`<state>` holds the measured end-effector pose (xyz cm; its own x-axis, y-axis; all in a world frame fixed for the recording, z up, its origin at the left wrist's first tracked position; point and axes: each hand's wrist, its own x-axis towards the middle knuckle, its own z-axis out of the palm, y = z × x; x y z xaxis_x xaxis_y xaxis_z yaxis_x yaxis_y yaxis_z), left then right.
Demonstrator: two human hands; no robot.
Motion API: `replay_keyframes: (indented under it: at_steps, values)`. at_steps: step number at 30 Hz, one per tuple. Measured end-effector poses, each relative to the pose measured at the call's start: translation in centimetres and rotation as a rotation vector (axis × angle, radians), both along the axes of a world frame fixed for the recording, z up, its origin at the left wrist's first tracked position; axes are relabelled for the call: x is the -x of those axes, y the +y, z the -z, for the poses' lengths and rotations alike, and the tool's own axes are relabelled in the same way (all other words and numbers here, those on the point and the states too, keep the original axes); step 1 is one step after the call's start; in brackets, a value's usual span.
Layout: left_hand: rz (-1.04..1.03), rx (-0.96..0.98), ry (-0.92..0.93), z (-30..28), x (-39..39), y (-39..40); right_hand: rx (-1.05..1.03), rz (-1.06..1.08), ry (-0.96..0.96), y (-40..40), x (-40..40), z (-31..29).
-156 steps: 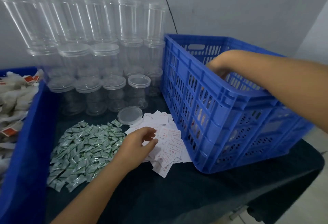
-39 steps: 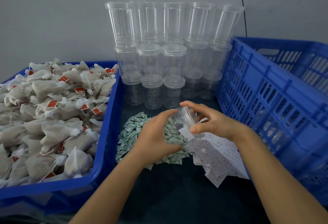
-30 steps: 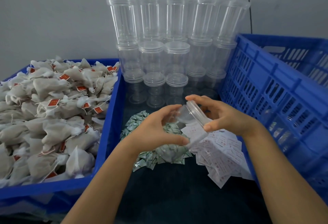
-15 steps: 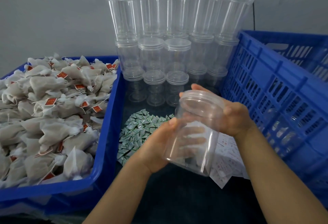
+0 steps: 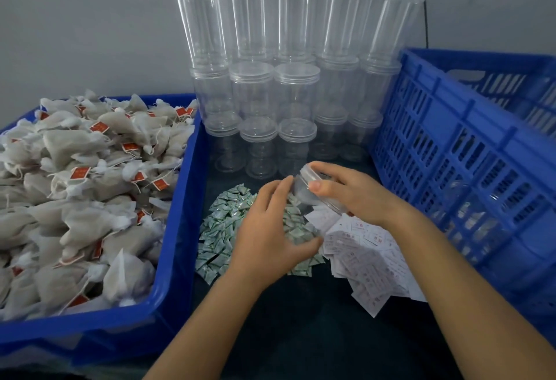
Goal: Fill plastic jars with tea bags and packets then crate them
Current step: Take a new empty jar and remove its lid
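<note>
Jar clear, tilted, empty; left hand grips body, right hand grips lid end.

Left hand and right hand grip a clear jar tilted above green packets on a dark bench.

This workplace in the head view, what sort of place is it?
Probably a small hand-packing station for tea: a blue tray heaped with tea bags, stacked clear plastic jars, and a blue crate.
</note>
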<state>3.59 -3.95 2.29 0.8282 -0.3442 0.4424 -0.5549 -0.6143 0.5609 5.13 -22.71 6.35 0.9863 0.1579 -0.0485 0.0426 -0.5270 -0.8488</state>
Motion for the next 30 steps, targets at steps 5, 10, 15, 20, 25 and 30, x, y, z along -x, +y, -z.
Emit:
replay_keyframes:
  at_steps: [5,10,15,20,25,30]
  values:
    - [0.242,0.367,0.461,-0.1,-0.2,0.8,-0.039,-0.096,-0.005,-1.1,0.1,-0.2]
    - [0.499,0.655,0.806,0.4,-0.3,1.3,-0.29,-0.279,0.001,-1.3,-0.1,0.3]
    - [0.562,0.868,1.015,2.1,0.3,1.7,-0.932,-0.113,-0.239,-4.4,-1.3,-0.9]
    - [0.282,0.952,0.751,2.7,0.2,1.3,-0.763,0.376,-0.156,-4.2,-4.0,3.0]
    - [0.085,0.835,0.521,2.6,-0.3,1.3,-0.495,0.492,-0.208,-2.9,-5.8,7.4]
    - [-0.042,0.814,0.442,2.5,-0.7,1.4,-0.161,0.606,-0.184,-1.8,-8.3,9.1]
